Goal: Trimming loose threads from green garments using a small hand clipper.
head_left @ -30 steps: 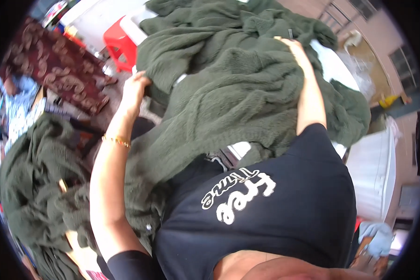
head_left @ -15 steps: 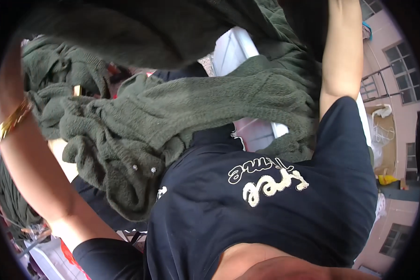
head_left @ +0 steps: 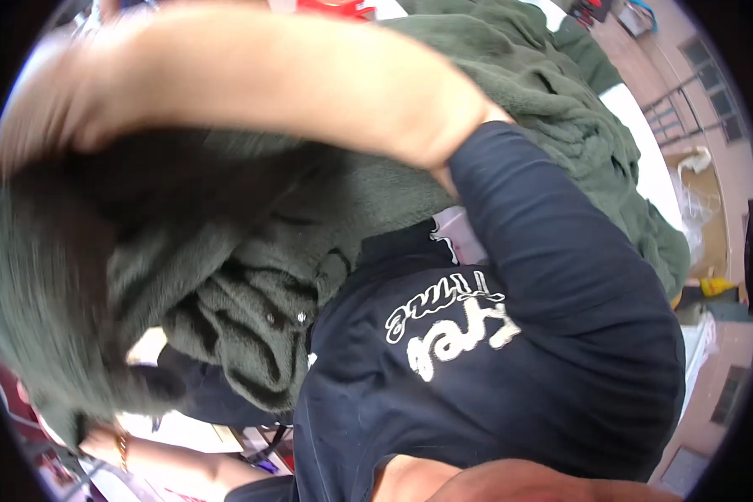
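A dark green fuzzy knit garment (head_left: 376,188) lies bunched across my front, with small sparkling buttons on a fold at its lower part. My right arm reaches across the upper view to the left. My right hand (head_left: 63,105) is smeared by motion, and raised fabric hangs from it in a blurred sheet. At the lower left, my left hand (head_left: 99,439), below a gold bracelet, is closed at the lower end of that same sheet. Cloth hides most of its fingers.
More dark green knitwear (head_left: 552,109) is heaped on a white table (head_left: 644,142) at the upper right. A red object (head_left: 335,8) shows at the top. Off to the right are a cardboard box (head_left: 711,226) with clear plastic and a yellow item (head_left: 715,286).
My right arm has swung from the upper right across to the left, bringing fabric along. My left hand has dropped from the upper left to the lower left.
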